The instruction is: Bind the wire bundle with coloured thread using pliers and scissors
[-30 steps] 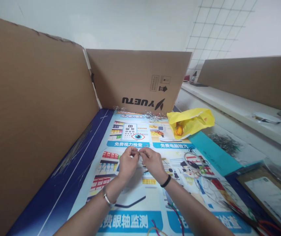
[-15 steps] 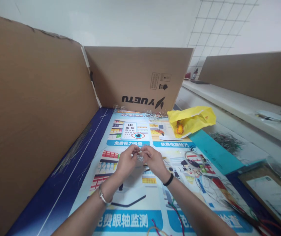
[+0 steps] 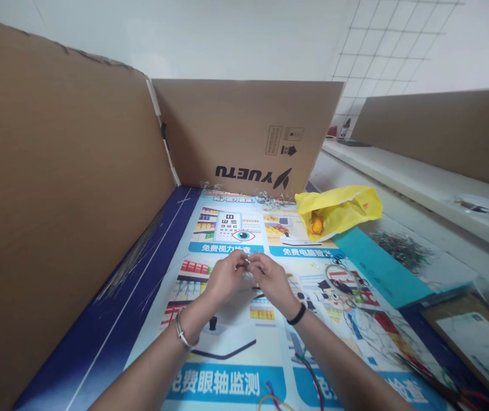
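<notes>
My left hand (image 3: 226, 278) and my right hand (image 3: 272, 279) are together over the printed poster (image 3: 235, 348) that covers the table. Both pinch a small, shiny, clear piece (image 3: 247, 268) between their fingertips; it is too small to name. A silver bangle is on my left wrist and a black band on my right wrist.
Cardboard walls stand at the left (image 3: 56, 188) and at the back (image 3: 244, 137). A yellow plastic bag (image 3: 338, 210) lies at the back right. Thin wires and small loose parts (image 3: 347, 285) lie to the right, a heap of metal bits (image 3: 400, 246) beyond. A framed board (image 3: 475, 337) sits far right.
My hands have stayed pinched together on the small piece, shifting only slightly. The view has tilted a little.
</notes>
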